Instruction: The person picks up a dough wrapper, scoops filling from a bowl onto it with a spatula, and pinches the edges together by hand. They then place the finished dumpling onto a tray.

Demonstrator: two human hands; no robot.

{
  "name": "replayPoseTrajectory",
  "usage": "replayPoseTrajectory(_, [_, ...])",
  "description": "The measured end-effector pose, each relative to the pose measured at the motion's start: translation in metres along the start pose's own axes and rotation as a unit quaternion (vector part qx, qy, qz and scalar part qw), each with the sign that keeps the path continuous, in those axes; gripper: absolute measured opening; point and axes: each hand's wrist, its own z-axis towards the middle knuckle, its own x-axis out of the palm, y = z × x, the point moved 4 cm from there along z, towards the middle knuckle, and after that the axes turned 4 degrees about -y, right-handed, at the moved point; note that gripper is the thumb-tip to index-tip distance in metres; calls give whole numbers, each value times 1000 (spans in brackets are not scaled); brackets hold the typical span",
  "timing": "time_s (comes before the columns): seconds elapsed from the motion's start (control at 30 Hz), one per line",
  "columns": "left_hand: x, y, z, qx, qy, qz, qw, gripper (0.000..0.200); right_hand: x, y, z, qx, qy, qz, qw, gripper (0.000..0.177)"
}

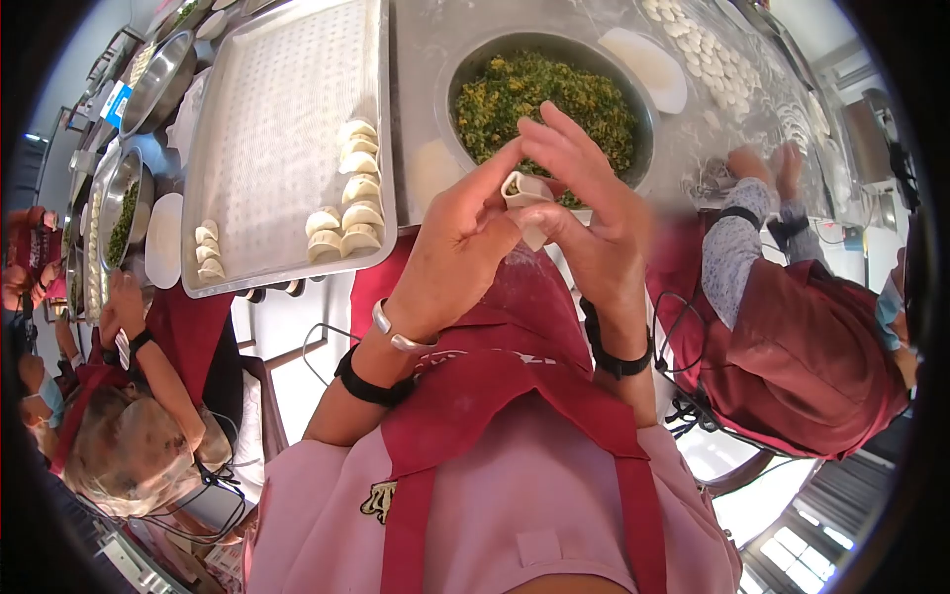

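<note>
Between my two hands is a dumpling (524, 188), its pale wrapper folded around a little filling at the upper end. My left hand (463, 233) grips it from the left with thumb and fingers. My right hand (592, 213) pinches it from the other side, thumb pressed on the dough and the upper fingers raised. Just beyond my hands sits a steel bowl (645, 163) of chopped green and yellow filling (539, 99). To the left lies a perforated metal tray (287, 109) with several finished dumplings (358, 213) along its right side and a short row (209, 249) at its lower left.
A white oval plate (648, 69) lies beside the bowl. Many round wrappers (708, 54) are spread at the upper right. A co-worker's hands (767, 168) work at the right of the table, another person's hand (124, 302) at the left. More steel bowls (163, 84) stand beyond the tray.
</note>
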Motion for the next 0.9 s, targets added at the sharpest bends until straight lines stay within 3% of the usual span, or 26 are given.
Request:
replayPoseTrajectory(0.1, [-1, -9, -3, 2, 40, 15, 999, 61, 4, 5, 1, 71, 3, 71, 995, 23])
replayPoseTrajectory(0.17, [1, -13, -5, 5, 48, 15, 999, 64, 2, -3, -2, 79, 55, 113, 989, 23])
replayPoseTrajectory(0.27, [4, -14, -7, 5, 11, -2, 1000, 64, 1, -7, -2, -34, 51, 128, 990, 24])
replayPoseTrajectory(0.57, [6, -12, -6, -8, -28, -47, 998, 59, 10, 0, -6, 107, -83, 200, 970, 18])
replayPoseTrajectory(0.63, [7, -8, -7, -1, -70, -59, 996, 55, 7, -4, -6, 61, -73, 157, 983, 19])
replayPoseTrajectory(0.77, [1, -5, -7, 53, -55, 53, 996, 47, 7, -1, -3, 7, -54, 48, 997, 17])
replayPoseTrajectory(0.87, [-5, -4, -5, -3, -5, 45, 999, 43, 8, -2, -1, -41, 11, 23, 999, 24])
replayPoseTrajectory(0.9, [-6, -2, -4, -7, 0, 32, 999, 43, 8, -1, 1, -17, 12, 45, 999, 27])
